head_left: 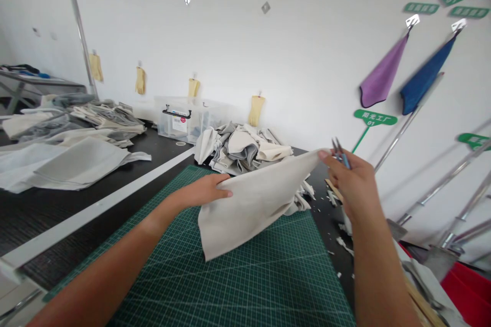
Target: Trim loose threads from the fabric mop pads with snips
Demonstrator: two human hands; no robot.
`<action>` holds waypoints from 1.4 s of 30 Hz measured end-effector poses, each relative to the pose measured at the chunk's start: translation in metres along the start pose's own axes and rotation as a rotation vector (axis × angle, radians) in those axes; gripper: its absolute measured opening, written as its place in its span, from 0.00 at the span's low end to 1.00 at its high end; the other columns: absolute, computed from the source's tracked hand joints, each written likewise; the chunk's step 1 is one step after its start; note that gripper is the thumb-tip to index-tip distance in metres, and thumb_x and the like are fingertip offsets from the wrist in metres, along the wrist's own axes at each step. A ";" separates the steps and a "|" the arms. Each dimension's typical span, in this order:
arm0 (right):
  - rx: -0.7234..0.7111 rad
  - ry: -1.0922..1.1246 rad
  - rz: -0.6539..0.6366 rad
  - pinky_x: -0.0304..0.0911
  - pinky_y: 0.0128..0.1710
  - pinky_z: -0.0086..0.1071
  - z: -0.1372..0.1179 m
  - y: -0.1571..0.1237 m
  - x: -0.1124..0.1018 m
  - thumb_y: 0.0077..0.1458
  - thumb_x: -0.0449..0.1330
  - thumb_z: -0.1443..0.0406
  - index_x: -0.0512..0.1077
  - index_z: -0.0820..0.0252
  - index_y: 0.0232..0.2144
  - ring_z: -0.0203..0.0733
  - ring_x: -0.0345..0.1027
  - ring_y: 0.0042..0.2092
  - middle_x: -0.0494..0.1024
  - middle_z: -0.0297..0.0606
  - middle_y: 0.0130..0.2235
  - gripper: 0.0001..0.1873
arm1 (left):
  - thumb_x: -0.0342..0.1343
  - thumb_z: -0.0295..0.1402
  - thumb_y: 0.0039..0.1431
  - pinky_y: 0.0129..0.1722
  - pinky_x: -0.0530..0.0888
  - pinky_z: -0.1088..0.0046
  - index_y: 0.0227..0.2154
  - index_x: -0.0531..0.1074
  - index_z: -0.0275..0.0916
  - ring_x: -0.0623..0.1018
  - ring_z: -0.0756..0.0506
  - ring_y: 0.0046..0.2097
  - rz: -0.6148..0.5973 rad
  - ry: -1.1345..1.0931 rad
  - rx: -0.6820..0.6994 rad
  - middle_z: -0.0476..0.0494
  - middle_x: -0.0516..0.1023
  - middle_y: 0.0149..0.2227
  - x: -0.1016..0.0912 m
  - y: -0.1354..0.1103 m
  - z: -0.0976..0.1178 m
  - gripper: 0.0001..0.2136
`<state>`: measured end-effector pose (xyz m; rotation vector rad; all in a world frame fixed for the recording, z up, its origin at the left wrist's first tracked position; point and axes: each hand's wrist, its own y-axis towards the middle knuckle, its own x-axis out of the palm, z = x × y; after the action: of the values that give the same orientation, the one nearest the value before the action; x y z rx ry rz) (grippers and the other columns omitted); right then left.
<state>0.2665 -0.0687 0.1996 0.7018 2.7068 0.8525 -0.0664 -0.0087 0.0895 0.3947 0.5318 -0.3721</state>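
A light grey piece of fabric (253, 204) is stretched at a slant above the green cutting mat (245, 286), its lower edge hanging down. My left hand (209, 189) grips its upper left edge between thumb and fingers. At the upper right corner, my right hand (351, 173) pinches the cloth, and it also holds a small pair of thread snips (340, 153) with the blades pointing up. Behind the cloth lies a crumpled heap of grey and cream fabric (245, 150); part of it is hidden by the held piece.
More fabric pieces (84, 158) are stacked on the black table (115, 204) at left, past a white strip (103, 204). A clear plastic bin (180, 120) stands against the wall. Scraps (343, 245) litter the right edge. Poles (441, 204) lean at far right.
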 end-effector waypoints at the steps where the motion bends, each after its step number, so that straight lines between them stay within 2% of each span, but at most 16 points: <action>1: -0.013 0.050 0.025 0.38 0.18 0.25 -0.007 0.000 -0.008 0.47 0.71 0.58 0.74 0.63 0.32 0.28 0.44 0.20 0.55 0.24 0.20 0.16 | 0.64 0.44 0.51 0.40 0.73 0.72 0.45 0.79 0.43 0.79 0.37 0.46 -0.042 -0.015 -0.019 0.44 0.82 0.46 -0.009 -0.003 0.007 0.19; 4: -0.095 0.153 0.092 0.35 0.17 0.26 -0.023 0.001 -0.034 0.47 0.72 0.63 0.72 0.64 0.30 0.26 0.43 0.20 0.54 0.25 0.22 0.14 | 0.61 0.45 0.55 0.38 0.73 0.74 0.43 0.79 0.42 0.79 0.39 0.44 -0.133 -0.116 -0.063 0.43 0.81 0.43 -0.031 -0.014 0.026 0.16; 7: -0.157 0.198 0.140 0.35 0.18 0.27 -0.031 0.002 -0.055 0.46 0.73 0.66 0.68 0.64 0.25 0.26 0.43 0.21 0.55 0.27 0.25 0.16 | 0.63 0.44 0.54 0.42 0.73 0.72 0.43 0.78 0.40 0.78 0.38 0.48 -0.035 -0.252 -0.101 0.41 0.81 0.44 -0.040 -0.024 0.041 0.17; 10: -0.156 0.240 0.126 0.35 0.18 0.28 -0.035 0.001 -0.068 0.46 0.74 0.65 0.65 0.62 0.23 0.26 0.43 0.22 0.56 0.28 0.26 0.20 | 0.65 0.42 0.53 0.48 0.75 0.65 0.49 0.76 0.37 0.77 0.35 0.52 0.052 -0.481 -0.109 0.38 0.80 0.48 -0.037 -0.028 0.050 0.22; 13: -0.110 0.256 0.102 0.34 0.18 0.27 -0.038 0.000 -0.071 0.45 0.75 0.64 0.63 0.62 0.22 0.26 0.42 0.22 0.55 0.28 0.27 0.21 | 0.65 0.41 0.54 0.54 0.74 0.58 0.53 0.74 0.35 0.77 0.34 0.54 0.089 -0.719 -0.112 0.33 0.79 0.51 -0.030 -0.026 0.054 0.25; 18: -0.052 0.243 0.090 0.33 0.17 0.27 -0.040 0.000 -0.069 0.46 0.74 0.63 0.63 0.61 0.23 0.25 0.40 0.21 0.53 0.26 0.25 0.21 | 0.66 0.38 0.54 0.57 0.74 0.56 0.54 0.73 0.36 0.77 0.34 0.56 0.082 -0.891 -0.173 0.33 0.78 0.54 -0.020 -0.018 0.046 0.25; 21: -0.033 0.237 0.075 0.33 0.17 0.27 -0.039 0.001 -0.069 0.47 0.74 0.63 0.63 0.61 0.23 0.25 0.40 0.21 0.51 0.25 0.25 0.21 | 0.67 0.37 0.54 0.57 0.74 0.58 0.54 0.74 0.35 0.76 0.34 0.57 0.052 -0.915 -0.175 0.33 0.77 0.55 -0.017 -0.015 0.036 0.24; 23: -0.009 0.236 0.063 0.32 0.17 0.27 -0.037 0.001 -0.071 0.47 0.74 0.64 0.63 0.61 0.23 0.25 0.40 0.21 0.50 0.25 0.24 0.21 | 0.66 0.37 0.55 0.57 0.74 0.60 0.53 0.75 0.35 0.75 0.34 0.58 -0.013 -0.930 -0.193 0.33 0.77 0.55 -0.016 -0.015 0.031 0.23; 26: 0.022 0.225 0.048 0.32 0.17 0.27 -0.036 0.001 -0.075 0.48 0.73 0.66 0.63 0.61 0.24 0.25 0.40 0.21 0.49 0.24 0.24 0.20 | 0.62 0.43 0.58 0.55 0.75 0.61 0.53 0.75 0.36 0.75 0.35 0.57 -0.104 -0.971 -0.284 0.34 0.78 0.54 -0.016 -0.016 0.028 0.23; 28: 0.039 0.212 0.035 0.32 0.17 0.27 -0.036 0.001 -0.077 0.49 0.72 0.65 0.64 0.61 0.24 0.25 0.40 0.20 0.48 0.24 0.24 0.18 | 0.59 0.48 0.60 0.53 0.76 0.61 0.53 0.75 0.37 0.76 0.35 0.56 -0.086 -0.976 -0.328 0.35 0.79 0.53 -0.017 -0.016 0.030 0.24; 30: 0.058 0.207 0.025 0.32 0.17 0.26 -0.037 0.001 -0.080 0.49 0.73 0.65 0.66 0.62 0.26 0.24 0.40 0.20 0.48 0.23 0.23 0.17 | 0.57 0.51 0.60 0.53 0.76 0.61 0.52 0.75 0.37 0.77 0.35 0.55 -0.054 -0.945 -0.313 0.35 0.79 0.51 -0.019 -0.016 0.035 0.25; 36: 0.105 0.187 0.035 0.34 0.16 0.25 -0.038 0.000 -0.082 0.45 0.75 0.64 0.65 0.62 0.24 0.25 0.41 0.20 0.48 0.23 0.23 0.20 | 0.64 0.42 0.56 0.55 0.74 0.58 0.54 0.74 0.37 0.76 0.35 0.55 -0.019 -0.762 -0.130 0.35 0.80 0.50 -0.025 -0.018 0.054 0.25; 38: 0.096 0.184 0.024 0.35 0.16 0.25 -0.037 0.000 -0.082 0.45 0.75 0.63 0.64 0.61 0.23 0.25 0.40 0.21 0.48 0.23 0.23 0.21 | 0.65 0.42 0.54 0.54 0.74 0.58 0.54 0.74 0.38 0.76 0.34 0.56 -0.007 -0.734 -0.129 0.35 0.81 0.49 -0.025 -0.018 0.056 0.25; 42: 0.085 0.173 0.022 0.35 0.16 0.25 -0.037 0.000 -0.085 0.45 0.74 0.63 0.64 0.61 0.23 0.26 0.40 0.21 0.47 0.23 0.23 0.21 | 0.62 0.48 0.55 0.50 0.76 0.61 0.50 0.77 0.35 0.75 0.32 0.56 -0.069 -0.760 -0.197 0.32 0.80 0.51 -0.022 -0.019 0.053 0.25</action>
<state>0.3275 -0.1294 0.2345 0.7064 2.9093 0.8447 -0.0707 -0.0439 0.1387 0.0260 -0.1626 -0.4966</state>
